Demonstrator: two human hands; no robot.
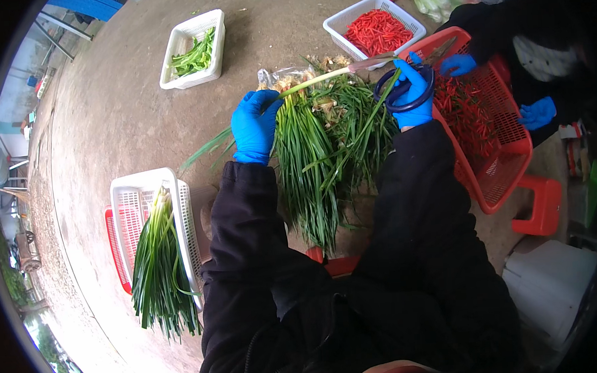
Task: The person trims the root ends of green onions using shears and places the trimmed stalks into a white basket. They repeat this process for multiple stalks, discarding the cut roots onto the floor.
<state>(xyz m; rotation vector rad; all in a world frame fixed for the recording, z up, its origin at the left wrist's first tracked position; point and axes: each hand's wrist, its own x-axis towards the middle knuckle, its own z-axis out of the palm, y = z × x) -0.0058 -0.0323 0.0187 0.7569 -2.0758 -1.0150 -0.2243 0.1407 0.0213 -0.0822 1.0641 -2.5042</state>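
Both my hands wear blue gloves. My left hand [257, 125] grips a long green stalk [318, 80], a scallion or garlic plant, whose pale, purplish end reaches toward the right. My right hand [411, 93] holds dark-handled scissors [430, 84], blades pointing up and right, and pinches green leaf near the stalk's far end. Below and between my hands lies a bunch of green stalks [304, 156] with roots at the top. Beside it is a looser heap of leaves and trimmings [360, 117]. More stalks [165, 254] rest in a white basket [182, 218] at left.
White baskets hold green pieces [195, 55] and red chillies [379, 33]. At right, a co-worker's blue-gloved hands [537, 113] are beside a red basket [501, 191] of chillies. A red stool [550, 206] and a white bin [549, 279] stand at lower right.
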